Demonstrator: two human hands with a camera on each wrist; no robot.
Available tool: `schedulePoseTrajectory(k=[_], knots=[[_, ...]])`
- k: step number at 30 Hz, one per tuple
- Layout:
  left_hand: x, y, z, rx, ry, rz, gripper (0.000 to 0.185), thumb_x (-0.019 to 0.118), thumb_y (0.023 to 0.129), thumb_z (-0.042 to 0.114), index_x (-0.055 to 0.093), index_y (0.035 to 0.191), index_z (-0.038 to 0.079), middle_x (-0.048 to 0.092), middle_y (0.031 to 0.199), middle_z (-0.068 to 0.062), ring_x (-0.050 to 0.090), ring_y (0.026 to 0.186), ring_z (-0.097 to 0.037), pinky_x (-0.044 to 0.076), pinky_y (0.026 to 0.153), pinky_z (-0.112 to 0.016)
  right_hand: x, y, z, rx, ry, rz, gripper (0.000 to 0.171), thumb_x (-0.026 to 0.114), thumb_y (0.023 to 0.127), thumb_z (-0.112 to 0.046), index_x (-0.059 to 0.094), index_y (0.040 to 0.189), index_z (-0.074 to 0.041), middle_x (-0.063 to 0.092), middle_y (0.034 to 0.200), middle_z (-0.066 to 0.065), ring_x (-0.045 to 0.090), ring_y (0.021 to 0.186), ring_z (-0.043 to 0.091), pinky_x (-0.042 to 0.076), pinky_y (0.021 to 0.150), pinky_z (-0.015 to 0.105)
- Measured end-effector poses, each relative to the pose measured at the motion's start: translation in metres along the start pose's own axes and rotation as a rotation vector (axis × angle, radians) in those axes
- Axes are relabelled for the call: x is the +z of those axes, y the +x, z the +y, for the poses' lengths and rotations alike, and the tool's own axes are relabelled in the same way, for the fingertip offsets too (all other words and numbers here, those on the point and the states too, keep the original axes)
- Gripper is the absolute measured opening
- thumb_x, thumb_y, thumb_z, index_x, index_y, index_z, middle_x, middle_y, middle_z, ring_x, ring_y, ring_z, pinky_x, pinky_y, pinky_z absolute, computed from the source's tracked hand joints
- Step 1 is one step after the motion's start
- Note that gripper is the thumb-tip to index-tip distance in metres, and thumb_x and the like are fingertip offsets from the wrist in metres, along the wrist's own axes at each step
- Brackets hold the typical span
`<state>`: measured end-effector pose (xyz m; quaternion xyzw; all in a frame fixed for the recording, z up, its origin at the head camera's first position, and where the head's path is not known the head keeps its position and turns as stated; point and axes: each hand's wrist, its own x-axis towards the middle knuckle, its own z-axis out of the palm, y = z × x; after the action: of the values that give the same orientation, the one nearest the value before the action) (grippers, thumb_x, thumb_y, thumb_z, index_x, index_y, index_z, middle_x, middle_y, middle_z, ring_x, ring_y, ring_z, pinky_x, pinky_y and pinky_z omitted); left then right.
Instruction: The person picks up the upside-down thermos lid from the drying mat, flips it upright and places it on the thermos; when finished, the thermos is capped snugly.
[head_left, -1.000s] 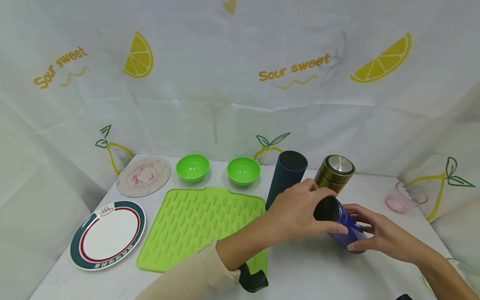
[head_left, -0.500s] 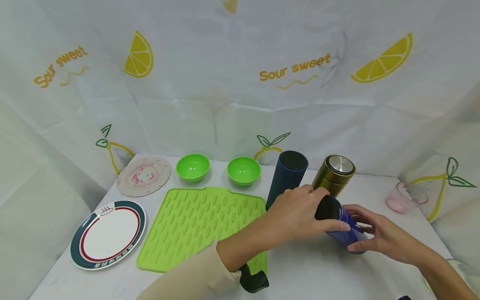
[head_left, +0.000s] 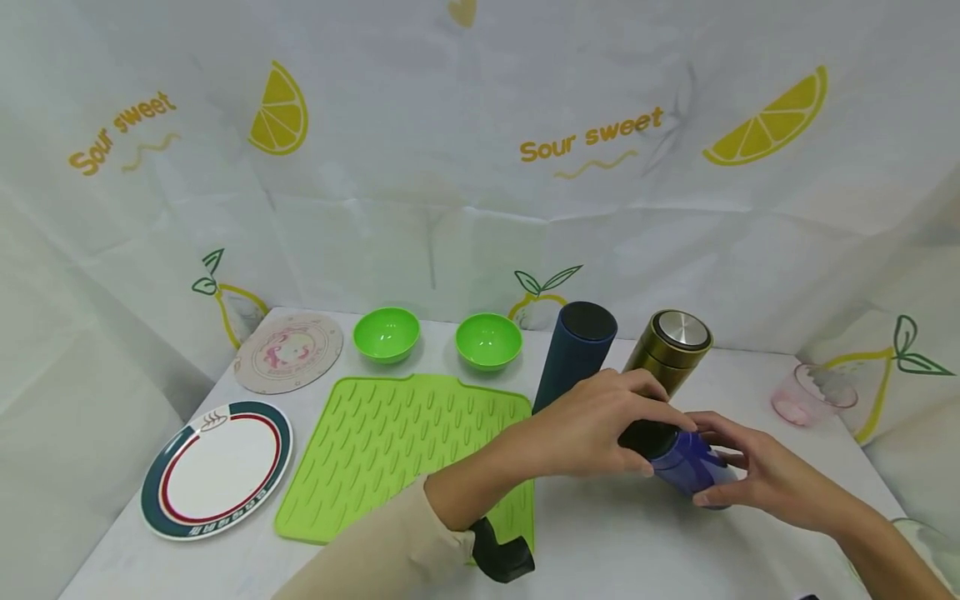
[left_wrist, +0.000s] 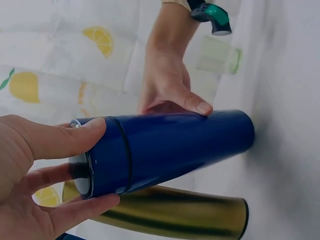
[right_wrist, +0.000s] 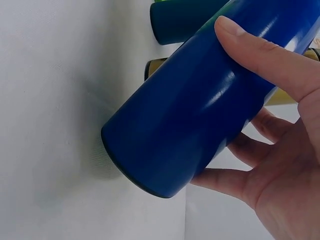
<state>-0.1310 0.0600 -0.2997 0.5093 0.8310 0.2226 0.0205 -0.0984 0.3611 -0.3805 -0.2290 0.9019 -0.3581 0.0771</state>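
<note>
A blue vacuum flask (head_left: 693,467) with a dark top leans toward the left between both hands. My left hand (head_left: 592,425) grips its lid end, thumb on one side and fingers on the other. Lower on the body, my right hand (head_left: 780,479) holds the flask with thumb and spread fingers. The left wrist view shows a dark ring line between the lid (left_wrist: 107,157) and body. In the right wrist view, the flask's base (right_wrist: 137,177) is tilted close over the white tabletop.
Behind the hands stand a gold flask (head_left: 667,358) with a silver lid and a dark blue cylinder (head_left: 576,354). A green ridged mat (head_left: 405,450), two green bowls (head_left: 386,335), a rimmed plate (head_left: 217,475) and a round pad (head_left: 288,353) lie leftward. A pink glass (head_left: 810,396) is far right.
My left hand has turned on the lid end, its thumb moving down and left. The flask leans further left. My right hand stays nearly in place.
</note>
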Motion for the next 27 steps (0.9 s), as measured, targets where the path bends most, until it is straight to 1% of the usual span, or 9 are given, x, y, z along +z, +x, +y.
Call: schedulePoseTrajectory(k=[4,8,11,13,14,18,19,21,27], knots=[[-0.0002,-0.0004,-0.0011,0.049,0.028,-0.003,0.053,0.083,0.086,0.026,0.066,0.136,0.034,0.057,0.14,0.007,0.051,0.126,-0.006,0.035,0.109,-0.015,-0.0006,0.0,-0.001,-0.028,0.014,-0.006,0.075,0.087,0.079,-0.013,0.05,0.144,-0.015,0.055,0.135,-0.031,0.049,0.121,-0.019,0.055,0.084,0.013],[-0.0008,-0.0012,-0.0033,0.104,0.048,-0.026,0.053,0.083,0.086,0.021,0.067,0.134,0.034,0.056,0.144,0.006,0.051,0.125,-0.009,0.036,0.107,-0.015,-0.0001,0.0001,-0.0011,-0.067,0.023,-0.007,0.075,0.087,0.079,-0.011,0.05,0.144,-0.014,0.055,0.137,-0.029,0.049,0.123,-0.018,0.054,0.085,0.013],[-0.0017,-0.0011,-0.0045,0.146,0.045,-0.048,0.053,0.083,0.086,0.017,0.068,0.133,0.034,0.055,0.146,0.006,0.049,0.125,-0.009,0.036,0.104,-0.012,-0.0004,-0.0002,0.0001,-0.045,0.012,-0.013,0.075,0.087,0.079,-0.013,0.05,0.144,-0.014,0.051,0.137,-0.034,0.047,0.122,-0.02,0.054,0.085,0.012],[-0.002,-0.0006,-0.0053,0.165,0.039,-0.059,0.053,0.083,0.085,0.015,0.068,0.132,0.034,0.054,0.147,0.006,0.048,0.124,-0.009,0.036,0.103,-0.01,-0.0009,-0.0003,0.0013,-0.015,-0.001,-0.016,0.076,0.087,0.079,-0.015,0.05,0.144,-0.013,0.048,0.137,-0.038,0.045,0.121,-0.022,0.057,0.085,0.016],[-0.002,-0.0002,-0.0056,0.169,0.035,-0.064,0.054,0.083,0.085,0.014,0.068,0.133,0.034,0.054,0.147,0.006,0.047,0.125,-0.009,0.035,0.103,-0.01,-0.0014,-0.0004,0.0021,0.001,-0.006,-0.019,0.076,0.087,0.079,-0.017,0.049,0.145,-0.014,0.046,0.136,-0.04,0.044,0.12,-0.023,0.059,0.085,0.02],[-0.0017,0.0003,-0.007,0.164,0.018,-0.068,0.058,0.084,0.084,0.011,0.067,0.135,0.034,0.053,0.148,0.005,0.045,0.129,-0.008,0.032,0.105,-0.011,-0.0015,-0.0003,0.0036,0.01,-0.002,-0.028,0.076,0.086,0.08,-0.017,0.048,0.146,-0.013,0.045,0.136,-0.04,0.044,0.12,-0.023,0.06,0.085,0.021],[-0.0016,0.0004,-0.0072,0.159,0.013,-0.067,0.059,0.084,0.083,0.01,0.067,0.135,0.034,0.052,0.148,0.005,0.044,0.13,-0.008,0.031,0.106,-0.011,-0.0012,-0.0002,0.0037,0.0,0.006,-0.028,0.076,0.086,0.08,-0.016,0.048,0.146,-0.013,0.046,0.136,-0.039,0.044,0.121,-0.023,0.06,0.085,0.02],[-0.0013,0.0004,-0.0075,0.152,0.007,-0.063,0.06,0.084,0.083,0.011,0.066,0.136,0.033,0.052,0.149,0.004,0.044,0.132,-0.009,0.031,0.107,-0.012,-0.0006,-0.0001,0.0036,-0.027,0.02,-0.023,0.075,0.086,0.08,-0.013,0.048,0.146,-0.012,0.049,0.138,-0.036,0.045,0.122,-0.022,0.054,0.086,0.012],[-0.0009,-0.0006,-0.0086,0.128,0.0,-0.064,0.061,0.083,0.085,0.012,0.064,0.138,0.034,0.051,0.151,0.005,0.046,0.133,-0.01,0.032,0.107,-0.013,-0.0007,0.0007,0.0037,-0.041,0.037,-0.027,0.075,0.084,0.081,-0.01,0.048,0.146,-0.012,0.05,0.138,-0.035,0.045,0.123,-0.021,0.053,0.086,0.011]])
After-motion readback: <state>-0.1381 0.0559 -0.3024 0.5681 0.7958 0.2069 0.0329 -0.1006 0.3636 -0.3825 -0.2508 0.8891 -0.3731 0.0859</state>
